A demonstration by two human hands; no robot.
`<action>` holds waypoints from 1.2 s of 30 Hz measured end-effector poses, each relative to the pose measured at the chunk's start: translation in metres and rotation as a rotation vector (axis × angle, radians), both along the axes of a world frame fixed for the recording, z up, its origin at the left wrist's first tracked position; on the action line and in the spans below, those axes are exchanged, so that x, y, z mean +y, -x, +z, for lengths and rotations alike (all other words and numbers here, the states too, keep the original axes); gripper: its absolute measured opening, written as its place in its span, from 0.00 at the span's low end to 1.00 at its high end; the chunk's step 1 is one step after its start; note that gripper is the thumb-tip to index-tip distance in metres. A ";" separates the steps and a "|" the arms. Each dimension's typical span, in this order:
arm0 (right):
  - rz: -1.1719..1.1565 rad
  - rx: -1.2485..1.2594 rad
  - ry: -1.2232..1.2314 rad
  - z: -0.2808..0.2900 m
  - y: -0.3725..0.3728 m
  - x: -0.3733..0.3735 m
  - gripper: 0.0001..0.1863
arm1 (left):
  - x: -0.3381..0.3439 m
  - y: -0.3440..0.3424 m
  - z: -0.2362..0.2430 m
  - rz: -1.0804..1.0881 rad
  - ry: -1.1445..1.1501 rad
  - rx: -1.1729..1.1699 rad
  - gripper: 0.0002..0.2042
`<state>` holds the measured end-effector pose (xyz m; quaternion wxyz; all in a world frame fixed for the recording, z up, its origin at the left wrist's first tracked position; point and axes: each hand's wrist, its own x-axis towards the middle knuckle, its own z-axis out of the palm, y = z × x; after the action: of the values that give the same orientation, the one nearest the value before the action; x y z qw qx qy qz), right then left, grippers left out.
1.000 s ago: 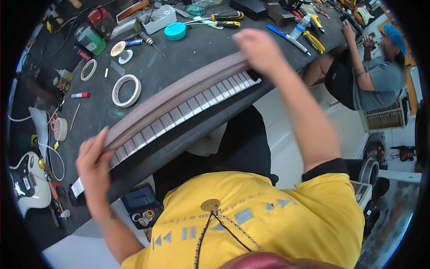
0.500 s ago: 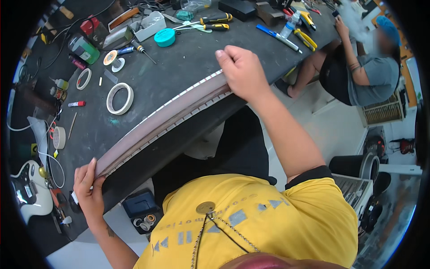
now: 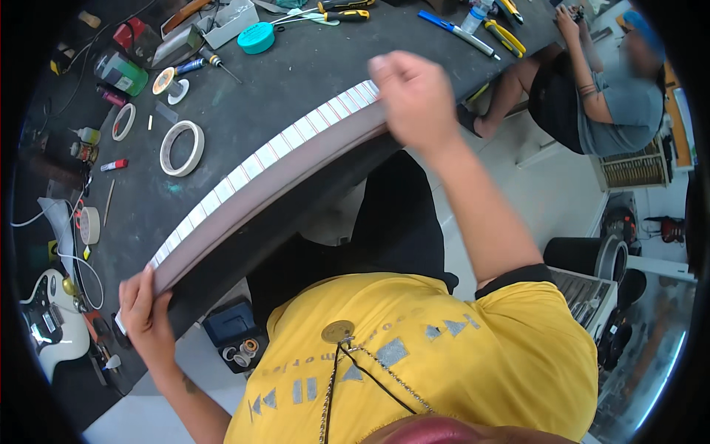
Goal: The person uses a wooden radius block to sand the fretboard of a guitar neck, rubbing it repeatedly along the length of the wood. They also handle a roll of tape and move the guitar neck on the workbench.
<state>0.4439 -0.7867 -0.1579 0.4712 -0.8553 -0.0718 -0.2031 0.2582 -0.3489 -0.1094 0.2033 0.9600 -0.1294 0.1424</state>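
Both hands hold a long, narrow guitar neck [image 3: 255,185] slantwise over the near edge of the dark workbench [image 3: 281,81]. Along its far side runs a white, tape-like band crossed by thin, evenly spaced reddish lines; a smooth mauve-grey face lies on the side nearer me. My left hand [image 3: 148,314] pinches the lower left end, fingers over the top and thumb at the near side. At the upper right end my right hand [image 3: 418,103] is closed in a fist, slightly blurred, and covers that tip. The neck's underside is hidden.
Beyond the neck lie a tape roll [image 3: 181,148], a solder spool [image 3: 170,85], a teal round tin [image 3: 257,38], screwdrivers [image 3: 346,15] and yellow-handled pliers [image 3: 505,38]. A white guitar body [image 3: 63,318] sits at left. Another person [image 3: 614,96] sits at the far right.
The neck has rolled toward me: its lined white band shows much wider on the far side, and the near lined edge is hidden. My right hand has moved slightly farther away.
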 end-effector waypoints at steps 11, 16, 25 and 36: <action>0.045 0.000 0.016 -0.006 0.004 -0.016 0.21 | -0.007 -0.006 0.011 -0.013 0.019 0.015 0.27; 0.020 -0.008 -0.246 -0.022 -0.061 -0.119 0.22 | -0.095 -0.053 0.002 -0.129 0.021 -0.099 0.26; 0.025 -0.067 -0.084 -0.002 0.001 0.005 0.19 | 0.003 -0.016 0.002 0.002 -0.035 0.036 0.28; 0.033 0.000 -0.021 -0.006 -0.012 -0.011 0.21 | 0.003 -0.020 0.006 0.067 -0.056 0.081 0.26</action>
<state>0.4561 -0.7973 -0.1638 0.4836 -0.8489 -0.0838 -0.1959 0.2782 -0.3455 -0.1036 0.1767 0.9741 -0.0929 0.1066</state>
